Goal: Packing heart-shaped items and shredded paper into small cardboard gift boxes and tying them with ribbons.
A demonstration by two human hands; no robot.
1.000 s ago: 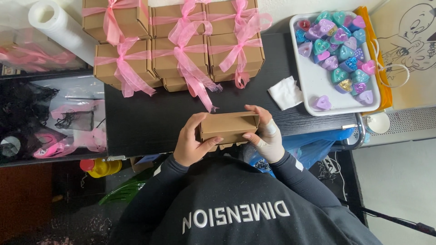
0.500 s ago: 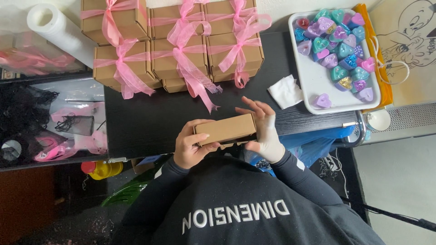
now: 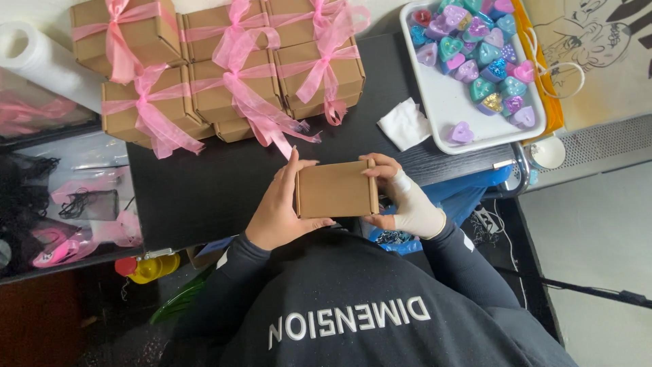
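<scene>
Hands meet on a small brown cardboard box (image 3: 337, 189), held flat just above the near edge of the black worktop (image 3: 204, 183). Left hand (image 3: 282, 207) clasps its left side, fingers pressed on the top edge, thumb below. Right hand (image 3: 404, 200), wrapped in white bandage, pinches the right side. Behind stand ribbon-tied boxes (image 3: 224, 75); a white tray (image 3: 448, 109) of heart-shaped pieces sits right.
</scene>
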